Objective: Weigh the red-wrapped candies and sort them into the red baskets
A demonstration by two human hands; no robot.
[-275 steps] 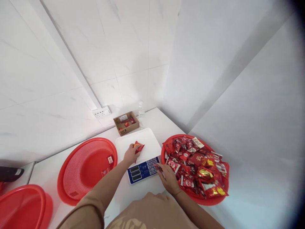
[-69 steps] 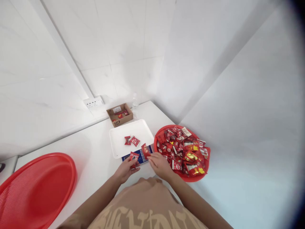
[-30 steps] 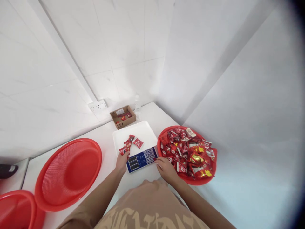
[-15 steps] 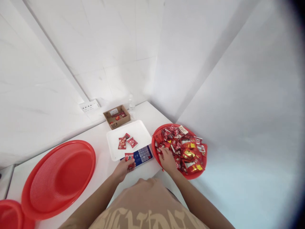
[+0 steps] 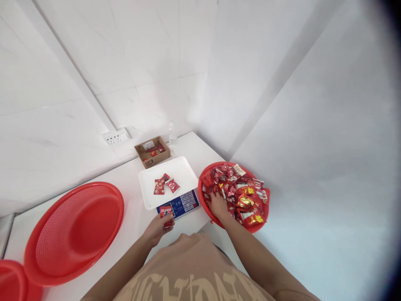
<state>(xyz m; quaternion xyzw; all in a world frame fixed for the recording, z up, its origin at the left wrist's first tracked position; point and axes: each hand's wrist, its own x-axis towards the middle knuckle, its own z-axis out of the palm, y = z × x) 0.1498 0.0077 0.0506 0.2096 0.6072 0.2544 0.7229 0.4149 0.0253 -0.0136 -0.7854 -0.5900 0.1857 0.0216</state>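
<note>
My left hand point(image 5: 159, 228) grips a small red snack packet point(image 5: 166, 211) in front of the scale's blue keypad panel point(image 5: 184, 203). Several similar red packets point(image 5: 159, 187) lie in a loose cluster on the white scale tray point(image 5: 184, 169). To the right, my right hand point(image 5: 218, 205) reaches into a red basket point(image 5: 209, 215) heaped with red and gold wrapped snacks point(image 5: 247, 202). Its fingertips are sunk among the packets, so whether they hold one is hidden.
A large red plastic basket point(image 5: 90, 225) stands on the left of the white table point(image 5: 131, 225), with part of another red basket point(image 5: 12, 280) at the edge. Behind the tray are an open cardboard box point(image 5: 152, 152) with some packets and a clear bottle point(image 5: 172, 133). A wall socket point(image 5: 115, 136) is above.
My left hand has drawn slightly down and left with its packet. My right hand has pushed a little deeper among the packets in the basket. The packets on the tray lie as before.
</note>
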